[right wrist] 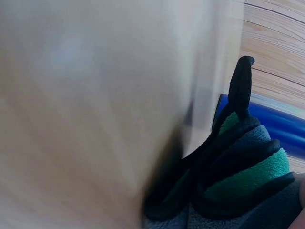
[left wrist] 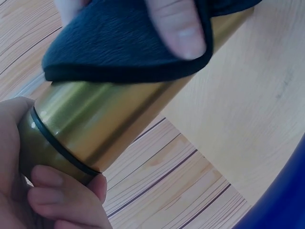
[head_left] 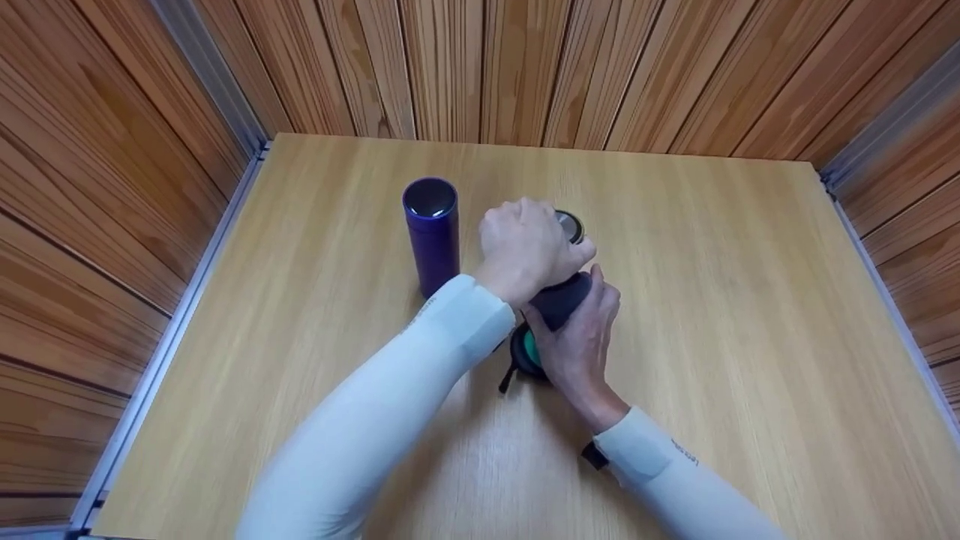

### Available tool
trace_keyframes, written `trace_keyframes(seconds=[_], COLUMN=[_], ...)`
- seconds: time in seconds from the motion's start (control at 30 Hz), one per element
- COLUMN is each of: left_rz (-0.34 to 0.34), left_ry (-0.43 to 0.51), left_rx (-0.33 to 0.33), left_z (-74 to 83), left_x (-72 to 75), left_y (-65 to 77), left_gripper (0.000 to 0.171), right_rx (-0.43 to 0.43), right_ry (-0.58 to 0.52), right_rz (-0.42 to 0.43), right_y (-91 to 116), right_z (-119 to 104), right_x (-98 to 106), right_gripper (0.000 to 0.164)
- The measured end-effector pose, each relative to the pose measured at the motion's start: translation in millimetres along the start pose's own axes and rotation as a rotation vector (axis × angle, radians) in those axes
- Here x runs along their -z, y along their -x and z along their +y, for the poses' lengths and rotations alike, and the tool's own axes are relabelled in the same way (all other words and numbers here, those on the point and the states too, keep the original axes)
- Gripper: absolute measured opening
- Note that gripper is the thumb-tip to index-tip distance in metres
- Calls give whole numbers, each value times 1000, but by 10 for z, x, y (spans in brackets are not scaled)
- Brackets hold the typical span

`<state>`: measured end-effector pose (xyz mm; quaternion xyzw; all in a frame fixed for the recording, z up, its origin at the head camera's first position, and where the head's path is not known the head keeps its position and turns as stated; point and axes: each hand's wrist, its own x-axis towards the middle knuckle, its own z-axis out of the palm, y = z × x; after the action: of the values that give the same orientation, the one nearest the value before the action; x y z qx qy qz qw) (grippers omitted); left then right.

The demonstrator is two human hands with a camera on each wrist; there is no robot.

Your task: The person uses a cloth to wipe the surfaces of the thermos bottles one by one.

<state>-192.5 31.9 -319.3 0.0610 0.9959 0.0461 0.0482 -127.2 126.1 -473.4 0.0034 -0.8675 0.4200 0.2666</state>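
My left hand grips the end of a gold metal bottle, its fingers curled round the part beyond a black ring. In the head view that hand hides most of the bottle; a round end shows beside it. My right hand holds a folded cloth, dark grey-blue with green faces and black edging, against the bottle's side. Its thumb presses on the cloth in the left wrist view. The cloth's lower folds and a black loop hang below the right hand.
A blue-purple bottle with a dark, shiny top stands upright left of the hands, close to my left forearm. The wooden table is bounded by plank walls at the back and sides.
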Motion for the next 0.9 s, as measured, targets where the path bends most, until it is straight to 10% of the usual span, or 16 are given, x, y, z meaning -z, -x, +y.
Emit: trace_keyframes(seconds=[0.47, 0.9], left_rz=[-13, -4], left_ry=[50, 39], left_rx=[11, -5], left_z=[-39, -5], left_x=[16, 16], left_y=[-13, -19], left_gripper=[61, 56], right_rx=[3, 9], right_ry=[-13, 26], right_rz=[-123, 5], right_y=[88, 9], right_z=[75, 5], right_x=[52, -4], right_gripper=[84, 104])
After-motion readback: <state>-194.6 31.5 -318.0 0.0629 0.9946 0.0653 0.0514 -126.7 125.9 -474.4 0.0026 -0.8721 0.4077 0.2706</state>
